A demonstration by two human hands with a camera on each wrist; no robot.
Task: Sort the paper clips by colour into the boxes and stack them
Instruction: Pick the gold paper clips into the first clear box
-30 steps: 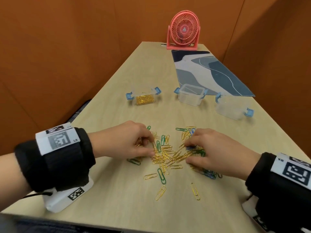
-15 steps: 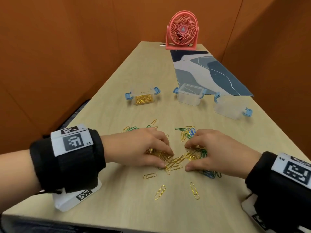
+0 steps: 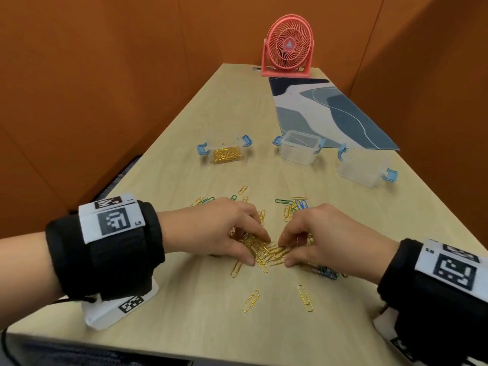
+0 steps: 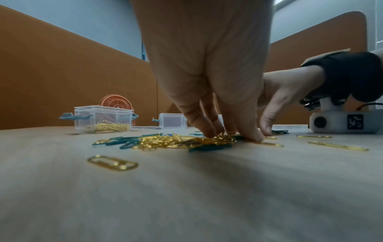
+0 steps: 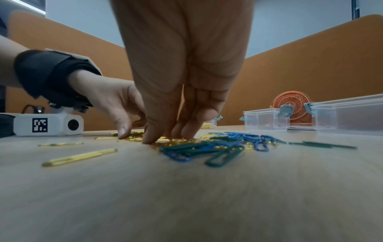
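Many thin gold wire clips [image 3: 266, 253]

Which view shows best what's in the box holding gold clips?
Head view: it looks down into the box and its gold clips. Left wrist shows it side-on through the clear wall; right wrist glimpses only a corner behind the fingers.

Gold, green and blue paper clips [image 3: 266, 253], coral-red fan [image 3: 288, 46], blue-clasped clear boxes [image 3: 299, 147]
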